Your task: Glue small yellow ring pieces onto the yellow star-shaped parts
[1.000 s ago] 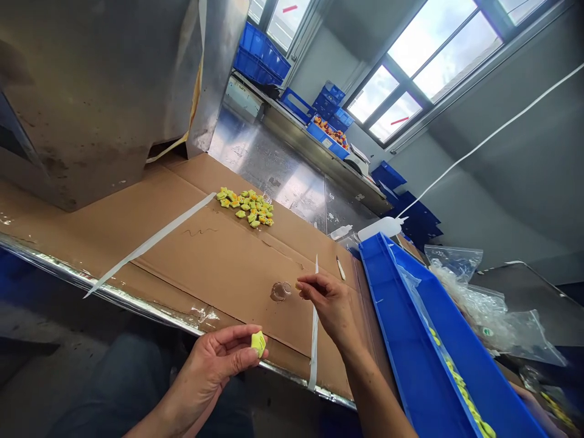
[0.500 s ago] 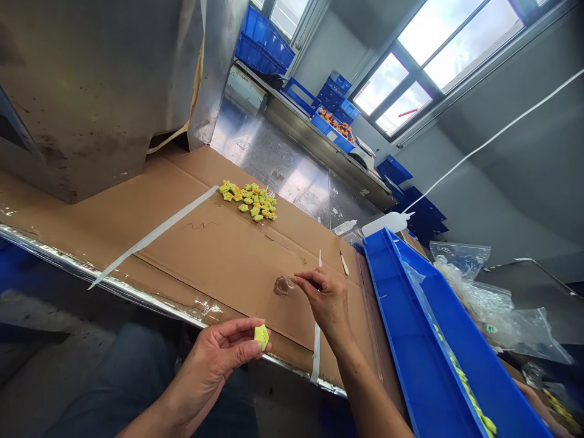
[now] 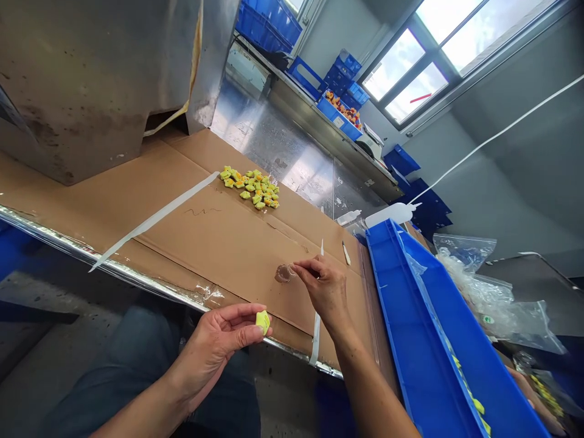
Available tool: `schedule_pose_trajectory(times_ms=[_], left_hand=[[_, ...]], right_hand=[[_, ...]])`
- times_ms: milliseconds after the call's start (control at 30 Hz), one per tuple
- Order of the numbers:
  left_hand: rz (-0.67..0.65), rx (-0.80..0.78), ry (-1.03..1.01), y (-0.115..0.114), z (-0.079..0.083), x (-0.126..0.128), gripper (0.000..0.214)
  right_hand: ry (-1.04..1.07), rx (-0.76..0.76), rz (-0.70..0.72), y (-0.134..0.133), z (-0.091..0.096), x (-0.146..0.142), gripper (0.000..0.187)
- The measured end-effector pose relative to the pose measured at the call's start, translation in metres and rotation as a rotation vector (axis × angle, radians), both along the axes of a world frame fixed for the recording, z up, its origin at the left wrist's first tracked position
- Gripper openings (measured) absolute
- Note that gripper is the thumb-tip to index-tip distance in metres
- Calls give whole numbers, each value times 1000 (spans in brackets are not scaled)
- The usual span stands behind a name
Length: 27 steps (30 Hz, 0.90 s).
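Between thumb and fingers, my left hand (image 3: 230, 334) grips a small yellow-green star-shaped piece (image 3: 262, 322) near the table's front edge. My right hand (image 3: 323, 283) is closed in a pinch above the cardboard (image 3: 219, 243). At its fingertips lies a small shiny, clear round patch (image 3: 283, 273); whether the fingers hold a part of it or something thin is too small to tell. Farther back on the cardboard sits a loose group of similar yellow-green pieces (image 3: 250, 187), some with orange spots.
A blue tray (image 3: 387, 304) with yellow pieces inside stands at the right. Near its far end lie white bottles (image 3: 392, 214) and a slim white tool (image 3: 346, 253). Clear plastic bags (image 3: 497, 304) are beyond it. A metal housing (image 3: 104, 79) rises at left. Another person's hand (image 3: 529, 389) shows lower right.
The view has tilted slightly, shifting the scene upward. Both hands keep nearly the same pose, the left still gripping the star-shaped piece and the right still pinched by the clear patch.
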<state>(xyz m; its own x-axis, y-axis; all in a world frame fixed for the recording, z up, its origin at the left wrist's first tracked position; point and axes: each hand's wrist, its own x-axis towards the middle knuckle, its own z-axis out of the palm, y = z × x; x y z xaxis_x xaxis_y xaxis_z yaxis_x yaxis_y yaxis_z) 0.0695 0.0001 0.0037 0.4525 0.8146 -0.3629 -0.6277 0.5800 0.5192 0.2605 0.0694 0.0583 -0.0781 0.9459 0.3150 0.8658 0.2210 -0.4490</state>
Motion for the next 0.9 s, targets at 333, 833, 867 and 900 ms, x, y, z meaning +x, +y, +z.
schedule_pose_trajectory(times_ms=[333,833,867,900], left_hand=[[3,9,9,0,1,0,31],[24,-11,-40,0,-1,7,33],[27,-11,-48,1,-2,8,33],[29,-7,-57,1,-1,9,33]], right_hand=[[72,-25,-33,0,0,-1,8],[793,-163,-147,-6,15,4,14],[831,-175,-147,-9,17,2,14],[865,-188,-145,-13,20,-1,14]])
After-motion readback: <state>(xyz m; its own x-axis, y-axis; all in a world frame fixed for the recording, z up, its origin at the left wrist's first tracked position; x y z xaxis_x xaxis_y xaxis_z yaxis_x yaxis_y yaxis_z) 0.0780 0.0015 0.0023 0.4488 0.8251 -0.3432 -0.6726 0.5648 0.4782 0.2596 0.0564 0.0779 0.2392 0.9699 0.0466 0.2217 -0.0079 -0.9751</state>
